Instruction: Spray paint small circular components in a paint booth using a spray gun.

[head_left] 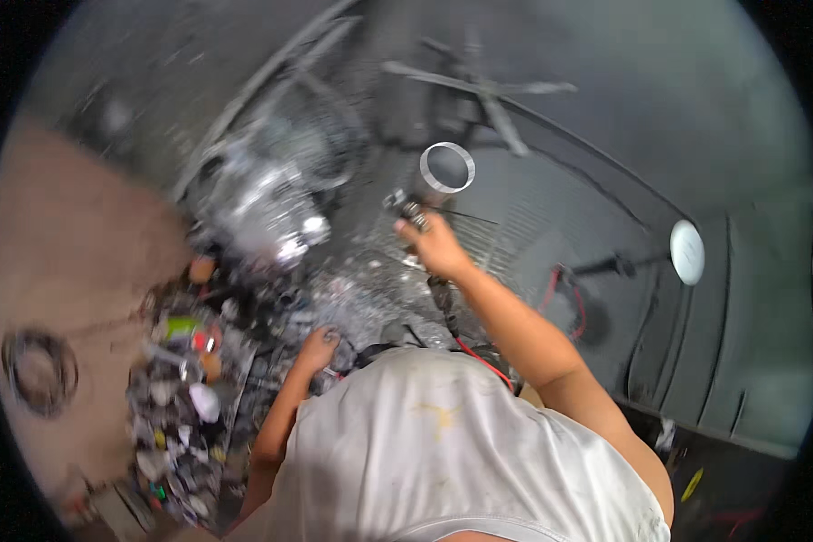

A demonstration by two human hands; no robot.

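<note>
My right hand point(438, 246) is stretched forward and gripped on a small dark metal part point(406, 209) with a thin cable running off it, just below a shiny metal ring point(446, 167). My left hand point(316, 349) is lower down, fingers curled, resting among small metal parts on the dark greasy floor; whether it holds one is unclear. A silver engine block point(266, 210) stands to the left of both hands. My white shirt point(452, 452) fills the lower middle and hides the ground beneath it.
A cluttered heap of small parts, bottles and tools point(185, 397) lies at the left. A coil of wire point(38, 369) sits on bare brown ground. Long metal bars point(479, 88) lie at the back. A white round lid point(686, 252) and red wires point(565, 294) are at the right.
</note>
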